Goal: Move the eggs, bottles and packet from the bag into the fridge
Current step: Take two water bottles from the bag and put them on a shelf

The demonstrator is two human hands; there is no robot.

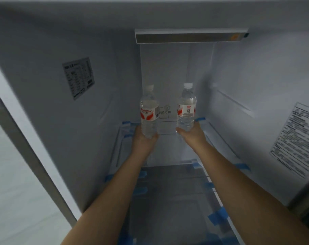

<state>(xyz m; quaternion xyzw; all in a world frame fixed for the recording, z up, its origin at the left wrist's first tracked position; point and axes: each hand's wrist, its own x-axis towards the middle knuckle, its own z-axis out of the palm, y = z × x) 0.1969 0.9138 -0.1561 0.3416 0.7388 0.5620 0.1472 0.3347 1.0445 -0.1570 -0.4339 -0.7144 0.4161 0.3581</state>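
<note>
Both your arms reach deep into the fridge, each hand wrapped around the lower part of a water bottle. Your left hand grips the base of the left bottle — clear plastic, red-and-white label facing you, pale cap uppermost, standing nearly upright above your fingers. Your right hand is closed on the bottom of the right bottle, which also points cap-up, its label showing a small square code.

The two bottles sit side by side, apart from each other, level with one another in front of the back wall. Just below your knuckles lies the glass shelf, its corners held with blue tape — whether the bottles' bases touch it is hidden behind your hands. Above them hangs the light bar.
</note>
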